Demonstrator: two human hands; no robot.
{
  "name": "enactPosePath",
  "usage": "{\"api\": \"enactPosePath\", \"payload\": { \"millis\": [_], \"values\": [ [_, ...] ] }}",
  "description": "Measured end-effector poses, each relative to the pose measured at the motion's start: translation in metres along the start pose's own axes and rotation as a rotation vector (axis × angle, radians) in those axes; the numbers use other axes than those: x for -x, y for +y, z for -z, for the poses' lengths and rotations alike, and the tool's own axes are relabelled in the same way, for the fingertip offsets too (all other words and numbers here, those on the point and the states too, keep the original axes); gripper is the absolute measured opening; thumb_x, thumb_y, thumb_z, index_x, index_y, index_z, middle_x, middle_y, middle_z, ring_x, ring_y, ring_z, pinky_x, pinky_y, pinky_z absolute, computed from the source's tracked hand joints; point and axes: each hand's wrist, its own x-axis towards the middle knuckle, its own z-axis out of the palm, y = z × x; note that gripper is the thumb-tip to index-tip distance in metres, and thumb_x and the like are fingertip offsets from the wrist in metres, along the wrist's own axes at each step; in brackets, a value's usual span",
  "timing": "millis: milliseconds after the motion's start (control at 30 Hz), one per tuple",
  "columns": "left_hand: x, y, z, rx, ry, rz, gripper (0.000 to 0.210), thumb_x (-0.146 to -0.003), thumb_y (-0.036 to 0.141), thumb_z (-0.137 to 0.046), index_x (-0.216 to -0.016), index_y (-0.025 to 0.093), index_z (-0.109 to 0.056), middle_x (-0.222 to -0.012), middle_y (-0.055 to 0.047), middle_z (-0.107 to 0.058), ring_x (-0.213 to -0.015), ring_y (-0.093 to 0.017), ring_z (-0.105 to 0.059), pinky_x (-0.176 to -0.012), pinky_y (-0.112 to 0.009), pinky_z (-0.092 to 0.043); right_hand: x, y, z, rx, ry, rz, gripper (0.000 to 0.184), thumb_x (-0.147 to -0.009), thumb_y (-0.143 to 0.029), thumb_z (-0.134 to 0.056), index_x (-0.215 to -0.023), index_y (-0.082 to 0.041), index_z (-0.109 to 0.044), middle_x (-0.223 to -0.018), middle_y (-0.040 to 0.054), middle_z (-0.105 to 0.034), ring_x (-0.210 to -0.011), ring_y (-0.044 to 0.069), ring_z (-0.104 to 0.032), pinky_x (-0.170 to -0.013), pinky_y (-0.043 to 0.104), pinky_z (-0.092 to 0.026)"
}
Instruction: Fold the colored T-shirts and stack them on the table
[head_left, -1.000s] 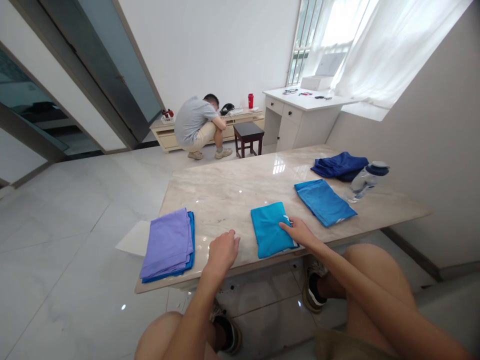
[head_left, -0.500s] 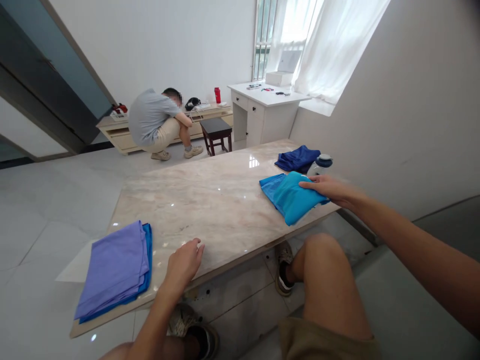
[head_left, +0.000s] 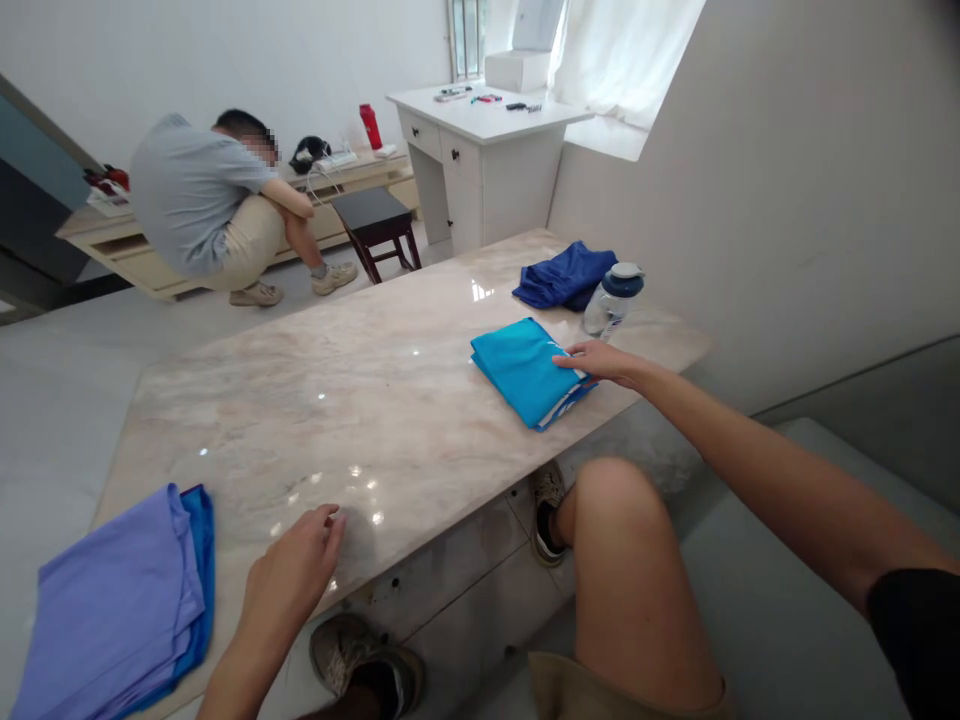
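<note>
A folded bright blue cloth with white marks along its edge lies on the marble-look table. My right hand is closed at its right edge, thumb on top; the other fingers are partly hidden. My left hand hovers near or rests on the table's front edge, fingers loosely apart, holding nothing. To its left lies a folded lilac cloth on top of a darker blue cloth. A crumpled navy cloth is behind the bright blue one, beside a clear bottle with a blue lid.
Across the room a person crouches by a low cabinet. Near them stand a dark stool and a white desk with small items. A red bottle is on the cabinet. The wall borders the table's right end.
The bright blue cloth, bunched and partly raised before, now lies flatter and neatly folded under my right hand. My view has shifted right and down; my left hand still holds nothing.
</note>
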Motion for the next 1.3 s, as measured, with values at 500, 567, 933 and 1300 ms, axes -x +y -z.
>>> {"api": "enactPosePath", "payload": {
  "millis": [500,567,933,1300],
  "values": [
    [-0.007,0.014,0.015,0.018,0.085,-0.012,0.060,-0.117,0.053,-0.032,-0.147,0.023,-0.073,-0.133,-0.013,-0.086,-0.121,-0.038,-0.082,-0.089,-0.043,-0.059,0.041,0.036,-0.014,0.879,0.476,0.377,0.035,-0.112,-0.041,-0.063,-0.135,-0.020,-0.078,-0.135,0.0195,-0.082,-0.125,0.040,-0.076,-0.095,0.044,-0.062],
    [-0.002,0.016,0.017,0.023,0.116,-0.029,0.056,-0.118,0.050,-0.034,-0.145,0.023,-0.075,-0.133,-0.012,-0.086,-0.121,-0.037,-0.082,-0.090,-0.042,-0.060,0.040,0.014,-0.040,0.920,0.404,0.452,0.033,-0.116,-0.039,-0.055,-0.131,-0.021,-0.078,-0.138,0.0168,-0.081,-0.125,0.035,-0.076,-0.095,0.040,-0.059],
    [0.025,0.018,0.012,0.080,0.167,-0.155,0.040,-0.121,0.035,-0.042,-0.135,0.023,-0.077,-0.140,-0.010,-0.083,-0.122,-0.029,-0.081,-0.088,-0.033,-0.056,0.003,-0.052,-0.152,1.073,0.370,0.263,0.038,-0.116,-0.031,-0.056,-0.145,-0.009,-0.066,-0.144,0.0281,-0.074,-0.135,0.040,-0.071,-0.101,0.044,-0.058],
    [0.042,-0.008,0.027,0.149,0.233,-0.129,0.039,-0.121,0.036,-0.043,-0.136,0.024,-0.077,-0.140,-0.011,-0.083,-0.122,-0.029,-0.081,-0.086,-0.034,-0.057,0.015,-0.051,-0.133,1.170,0.443,0.273,0.039,-0.112,-0.026,-0.049,-0.123,-0.014,-0.084,-0.135,0.0228,-0.080,-0.123,0.037,-0.076,-0.097,0.042,-0.059]
  ]
}}
